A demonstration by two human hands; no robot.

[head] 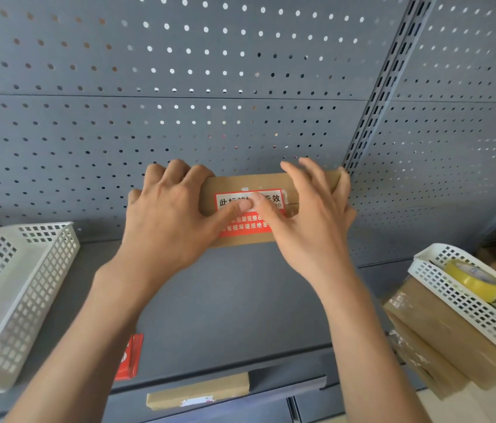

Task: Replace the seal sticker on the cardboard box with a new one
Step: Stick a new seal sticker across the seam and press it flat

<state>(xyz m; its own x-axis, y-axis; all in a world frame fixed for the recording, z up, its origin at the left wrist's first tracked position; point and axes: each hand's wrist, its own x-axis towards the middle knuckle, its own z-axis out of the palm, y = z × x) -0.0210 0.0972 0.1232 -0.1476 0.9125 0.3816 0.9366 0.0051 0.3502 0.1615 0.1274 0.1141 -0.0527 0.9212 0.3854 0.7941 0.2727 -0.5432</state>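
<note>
A flat brown cardboard box (pixel 249 182) stands at the back of the grey shelf, against the pegboard wall. A red and white seal sticker (pixel 248 222) with printed characters lies across its front seam. My left hand (pixel 167 218) grips the box's left end, thumb pressed on the sticker. My right hand (pixel 310 221) wraps the right end, and its thumb meets the left thumb on the sticker's white part. Both thumbs cover part of the print.
A white mesh basket (pixel 24 288) sits at the left. Another white basket (pixel 466 303) at the right holds a yellow tape roll (pixel 472 279), beside stacked brown boxes (pixel 442 340). A red sticker pack (pixel 131 358) lies on the shelf (pixel 225 300). A further flat box (pixel 198 392) rests below.
</note>
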